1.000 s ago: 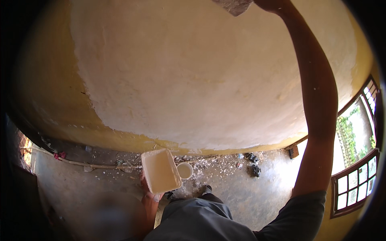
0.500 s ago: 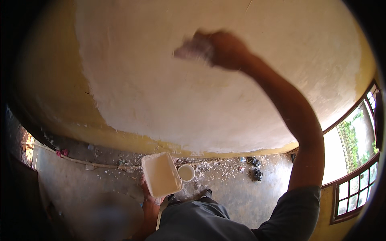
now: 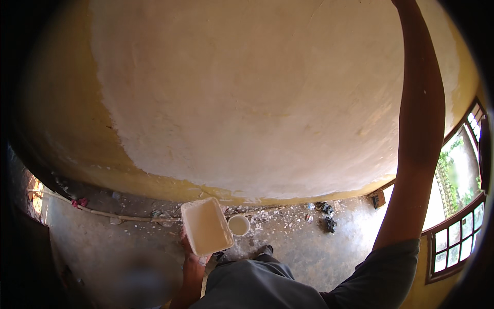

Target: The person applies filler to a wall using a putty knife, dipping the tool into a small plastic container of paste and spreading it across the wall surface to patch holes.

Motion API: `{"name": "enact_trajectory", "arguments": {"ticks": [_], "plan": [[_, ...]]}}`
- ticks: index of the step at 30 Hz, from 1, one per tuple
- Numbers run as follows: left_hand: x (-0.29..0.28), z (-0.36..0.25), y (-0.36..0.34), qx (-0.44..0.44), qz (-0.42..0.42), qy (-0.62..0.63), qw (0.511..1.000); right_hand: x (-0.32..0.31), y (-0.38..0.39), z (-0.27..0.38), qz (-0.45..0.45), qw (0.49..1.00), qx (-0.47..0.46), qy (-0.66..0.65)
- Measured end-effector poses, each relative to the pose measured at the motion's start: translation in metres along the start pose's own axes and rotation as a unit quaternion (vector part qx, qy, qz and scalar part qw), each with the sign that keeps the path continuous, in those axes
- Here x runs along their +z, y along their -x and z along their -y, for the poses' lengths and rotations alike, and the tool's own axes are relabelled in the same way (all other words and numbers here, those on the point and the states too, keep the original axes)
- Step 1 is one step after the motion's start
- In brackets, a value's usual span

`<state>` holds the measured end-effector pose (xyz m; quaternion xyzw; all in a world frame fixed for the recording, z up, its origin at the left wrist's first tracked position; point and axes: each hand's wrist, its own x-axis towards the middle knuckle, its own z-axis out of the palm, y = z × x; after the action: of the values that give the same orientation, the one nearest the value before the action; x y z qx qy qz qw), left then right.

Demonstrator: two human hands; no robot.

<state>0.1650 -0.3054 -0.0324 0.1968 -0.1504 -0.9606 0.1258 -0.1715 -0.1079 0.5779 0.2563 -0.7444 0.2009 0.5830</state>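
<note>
Head view, the only one we have: our left hand point(image 3: 191, 256) holds a rectangular open-topped tub point(image 3: 224, 222), its fingers point(image 3: 184, 238) curled in against the tub's near-left side, with part of the hand underneath hidden from us. The tub lies immediately right of those fingers, touching them; its long axis runs outward from the body toward the wall point(image 3: 247, 103), far end leaning slightly left. Left is clearly the nearer hand: the right arm point(image 3: 422, 118) goes up past the far side of the view, well apart from the tub, and the right hand is beyond the upper edge, so we can't tell whether its fingers are spread or pinching anything. Tub looks pale cream, rim rough and crusted with whitish residue, inside smooth and tan; we can't tell how deep any filling is. Right of the fingers, past the tub, a round white bucket point(image 3: 248, 225) sits on the floor point(image 3: 319, 262) among white crumbs. Farther right we get a crumpled black plastic bag point(image 3: 330, 224), then a paned window point(image 3: 455, 244). Left of the fingers, a long thin pole point(image 3: 128, 218) lies on the floor, with reddish cloth point(image 3: 80, 203) at it. Out ahead of the fingers, the wall shows a broad whitish coat edged in yellow.
</note>
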Motion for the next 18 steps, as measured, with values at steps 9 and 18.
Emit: {"name": "enact_trajectory", "arguments": {"ticks": [9,18], "plan": [[0.005,-0.002,-0.001,0.012,0.034,-0.008,0.999,0.066,0.208,0.020,0.422,0.881,-0.210,0.039],[0.013,-0.002,0.003,0.007,-0.029,-0.012,0.999,-0.057,-0.007,-0.075,0.019,0.993,-0.052,-0.107]]}}
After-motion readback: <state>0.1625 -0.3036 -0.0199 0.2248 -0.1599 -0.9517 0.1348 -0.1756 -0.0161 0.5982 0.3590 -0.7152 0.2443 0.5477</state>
